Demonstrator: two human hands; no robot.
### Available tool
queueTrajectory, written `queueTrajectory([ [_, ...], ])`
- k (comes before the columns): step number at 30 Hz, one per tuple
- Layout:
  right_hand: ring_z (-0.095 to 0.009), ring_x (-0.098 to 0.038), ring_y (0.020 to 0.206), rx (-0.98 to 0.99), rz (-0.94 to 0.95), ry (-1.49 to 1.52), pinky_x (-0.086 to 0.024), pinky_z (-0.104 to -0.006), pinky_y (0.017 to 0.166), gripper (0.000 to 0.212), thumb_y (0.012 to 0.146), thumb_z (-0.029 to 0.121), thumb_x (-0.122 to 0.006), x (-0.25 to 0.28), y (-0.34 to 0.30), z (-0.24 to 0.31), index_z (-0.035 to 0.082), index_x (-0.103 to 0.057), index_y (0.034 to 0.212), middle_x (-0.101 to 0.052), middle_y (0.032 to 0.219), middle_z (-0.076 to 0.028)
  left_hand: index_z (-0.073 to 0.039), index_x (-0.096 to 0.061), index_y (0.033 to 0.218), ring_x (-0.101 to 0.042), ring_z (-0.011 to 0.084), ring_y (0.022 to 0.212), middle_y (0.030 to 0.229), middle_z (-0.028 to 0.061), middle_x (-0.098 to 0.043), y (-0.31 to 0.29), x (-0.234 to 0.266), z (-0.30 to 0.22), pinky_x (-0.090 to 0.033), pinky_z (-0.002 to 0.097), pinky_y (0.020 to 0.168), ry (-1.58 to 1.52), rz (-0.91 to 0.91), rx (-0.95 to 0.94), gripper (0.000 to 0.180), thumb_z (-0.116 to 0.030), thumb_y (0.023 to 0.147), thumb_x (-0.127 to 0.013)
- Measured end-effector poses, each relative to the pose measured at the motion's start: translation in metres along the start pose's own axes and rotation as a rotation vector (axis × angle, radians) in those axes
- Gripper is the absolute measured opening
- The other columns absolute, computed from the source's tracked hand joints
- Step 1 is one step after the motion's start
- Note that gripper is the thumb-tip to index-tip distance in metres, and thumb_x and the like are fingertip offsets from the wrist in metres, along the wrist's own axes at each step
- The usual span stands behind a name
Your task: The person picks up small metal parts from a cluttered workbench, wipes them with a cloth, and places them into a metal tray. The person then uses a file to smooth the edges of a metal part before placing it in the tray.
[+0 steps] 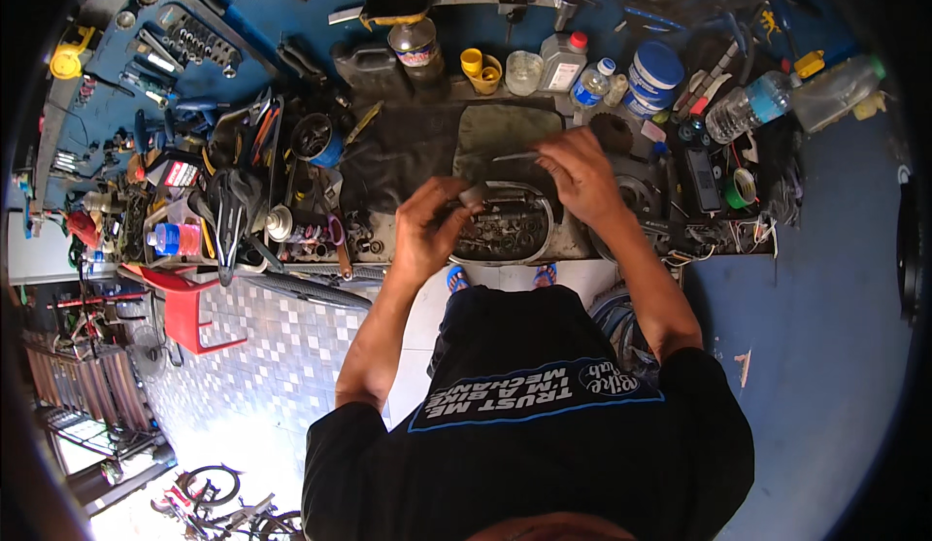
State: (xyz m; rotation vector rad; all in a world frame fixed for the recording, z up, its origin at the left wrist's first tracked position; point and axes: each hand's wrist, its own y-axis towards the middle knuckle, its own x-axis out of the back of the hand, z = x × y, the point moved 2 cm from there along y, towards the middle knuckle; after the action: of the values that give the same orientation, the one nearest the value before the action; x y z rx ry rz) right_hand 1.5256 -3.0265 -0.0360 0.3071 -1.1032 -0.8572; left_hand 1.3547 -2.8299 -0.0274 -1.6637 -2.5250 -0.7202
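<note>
My left hand [424, 225] is closed, its thumb and fingers pinching a small dark grey cylindrical part [472, 197]. A thin, pale, rod-like metal tool [515, 156] sticks out leftward from my right hand [582, 180], whose fingers are closed around it; its kind is too blurred to tell. Both hands hover over the workbench, apart from each other. Below and between them lies a rounded metal tray [550, 225] full of small loose metal parts. A dark greenish cloth or pad [507, 131] spreads on the bench beyond the hands.
Bottles, a white jug [562, 63], yellow cups [482, 70] and a blue tub [654, 77] line the bench's back. A black bicycle saddle [233, 213] and tools crowd the left. At right are a phone-like device [701, 180] and wires. A red chair [189, 313] stands left behind.
</note>
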Motion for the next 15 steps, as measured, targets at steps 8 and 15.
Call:
queueTrajectory([
  [8,-0.034,-0.065,0.097,-0.084,-0.112,0.068,-0.051,-0.0420,0.089,0.021,0.091,0.005,-0.078,0.004,-0.003,-0.007,0.001,-0.073,0.110,-0.073,0.107,-0.013,0.000,-0.071,0.116,-0.073,0.0310,0.110,0.120,0.0161,-0.074,0.014,-0.009,0.022,-0.057,0.0370,0.094,-0.025,-0.007,-0.036,0.033,0.008,0.085,-0.077],
  [15,-0.035,-0.065,0.099,-0.186,-0.102,0.063,-0.051,-0.0446,0.090,0.021,0.092,0.007,-0.077,0.010,-0.008,-0.013,0.000,-0.072,0.111,-0.074,0.108,-0.013,-0.001,-0.065,0.124,-0.073,0.0267,0.101,0.111,0.0137,-0.073,0.011,-0.018,0.034,-0.057,0.0358,0.088,-0.018,0.016,0.164,0.037,0.001,0.089,-0.078],
])
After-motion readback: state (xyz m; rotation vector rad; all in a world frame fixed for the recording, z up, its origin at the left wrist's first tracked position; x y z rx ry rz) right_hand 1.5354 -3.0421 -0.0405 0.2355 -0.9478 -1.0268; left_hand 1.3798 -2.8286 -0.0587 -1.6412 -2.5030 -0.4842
